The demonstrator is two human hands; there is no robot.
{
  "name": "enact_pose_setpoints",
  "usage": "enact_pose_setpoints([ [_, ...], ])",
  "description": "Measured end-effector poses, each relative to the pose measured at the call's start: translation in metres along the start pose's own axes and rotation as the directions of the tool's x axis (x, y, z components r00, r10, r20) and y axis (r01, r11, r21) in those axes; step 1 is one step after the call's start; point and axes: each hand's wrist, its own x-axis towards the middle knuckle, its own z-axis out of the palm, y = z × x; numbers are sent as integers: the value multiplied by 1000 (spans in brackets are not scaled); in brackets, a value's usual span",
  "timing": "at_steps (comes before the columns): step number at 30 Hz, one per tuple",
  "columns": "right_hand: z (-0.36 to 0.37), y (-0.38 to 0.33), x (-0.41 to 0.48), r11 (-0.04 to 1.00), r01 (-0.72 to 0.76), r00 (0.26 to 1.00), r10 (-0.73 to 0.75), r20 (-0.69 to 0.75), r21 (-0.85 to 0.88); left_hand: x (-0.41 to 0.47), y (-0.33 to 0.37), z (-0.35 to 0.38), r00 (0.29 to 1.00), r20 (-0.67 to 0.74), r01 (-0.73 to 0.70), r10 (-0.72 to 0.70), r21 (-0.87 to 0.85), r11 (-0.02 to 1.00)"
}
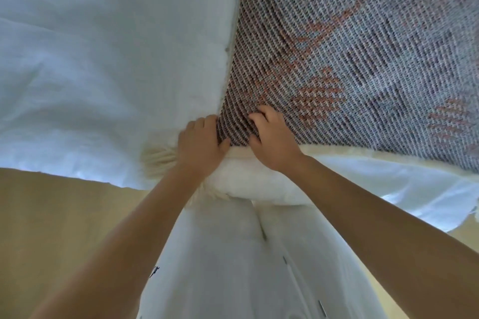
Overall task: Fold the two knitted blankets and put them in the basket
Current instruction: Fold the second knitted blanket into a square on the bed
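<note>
Head view: the fingers of the left hand (202, 142) curl over the side edge of the knitted blanket (363, 46) at its near corner, with the thumb pressed onto the knit from the top, so the corner is pinched. Just beside it at 3 o'clock, the right hand (273, 140) clenches a small bunch of the same corner, fingertips dug into the weave and thumb tucked against the hem. The blanket, grey-white with orange-pink patches, lies spread flat from the hands toward 1 and 2 o'clock. A cream fringe (158, 158) sticks out at 9 o'clock from the left hand and runs along the near hem. The blanket lies on a white bed sheet (103, 59), bare at 10 o'clock. Tan floor (51, 215) shows at 8 o'clock, and the person's white garment (220, 254) at 6 o'clock.
</note>
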Motion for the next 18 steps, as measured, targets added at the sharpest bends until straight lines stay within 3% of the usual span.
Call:
enact_pose_setpoints([
  [3, -12, 27, -15, 996, -67, 996, 70, -53, 62, -1, 30, -1, 974, -181, -127, 139, 77, 989],
  [5, -21, 53, -29, 990, -114, 988, 122, -93, 80, 1, 62, -2, 952, -206, -205, 226, 116, 972],
  [12, -68, 190, -89, 903, -336, 906, 388, -169, 268, 8, 217, 46, 904, 120, -427, 411, 182, 886],
  [18, -111, 350, -143, 724, -493, 739, 641, -208, 482, -1, 367, 126, 858, 255, -491, 446, 153, 857],
])
